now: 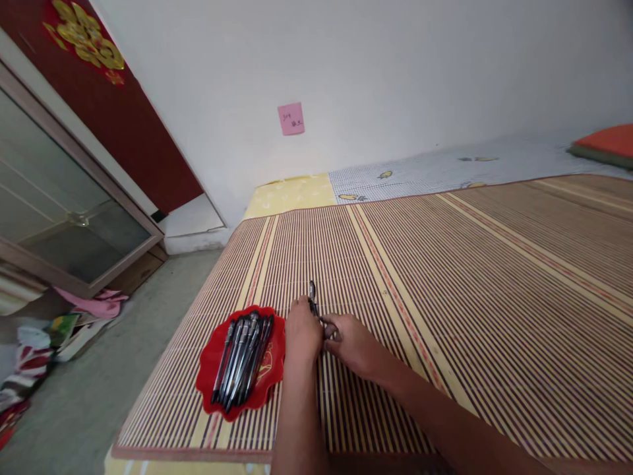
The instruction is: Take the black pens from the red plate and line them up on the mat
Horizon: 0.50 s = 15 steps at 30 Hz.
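Both my hands meet over a striped bamboo mat (445,277). My left hand (302,335) is closed around a black pen (312,294) whose tip sticks up above my fingers. My right hand (350,342) is closed too, pinching the lower end of the same pen close to my left hand. Just to the left of my hands lies a red scalloped plate (210,369) holding several black pens (242,356) side by side.
The mat covers a bed against a white wall with a pink sticky note (291,119). An orange pillow (608,142) lies at the far right. Left of the bed are a grey floor, a glass-door cabinet (59,211) and scattered clothes and books (64,326).
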Each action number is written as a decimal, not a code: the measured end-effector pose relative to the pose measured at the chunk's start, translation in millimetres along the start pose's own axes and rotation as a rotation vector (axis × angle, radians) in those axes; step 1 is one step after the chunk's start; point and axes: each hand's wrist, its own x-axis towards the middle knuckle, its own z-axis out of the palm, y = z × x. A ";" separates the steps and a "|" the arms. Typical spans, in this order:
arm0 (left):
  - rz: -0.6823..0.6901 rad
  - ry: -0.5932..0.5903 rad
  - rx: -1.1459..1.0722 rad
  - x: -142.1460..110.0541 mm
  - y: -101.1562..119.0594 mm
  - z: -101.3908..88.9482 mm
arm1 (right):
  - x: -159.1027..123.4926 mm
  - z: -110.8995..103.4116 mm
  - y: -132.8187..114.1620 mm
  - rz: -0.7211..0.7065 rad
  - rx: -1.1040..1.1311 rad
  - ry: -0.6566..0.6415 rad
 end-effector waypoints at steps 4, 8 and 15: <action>0.001 0.002 0.014 -0.4 0.9 -0.1 | -21.3 0.4 -8.0 0.027 0.051 -0.003; 0.002 0.001 0.028 -0.7 3.2 -1.3 | -41.2 2.8 -5.2 0.091 0.005 -0.004; 0.002 0.007 0.034 0.6 1.4 0.9 | -51.7 6.9 7.8 0.068 -0.056 -0.001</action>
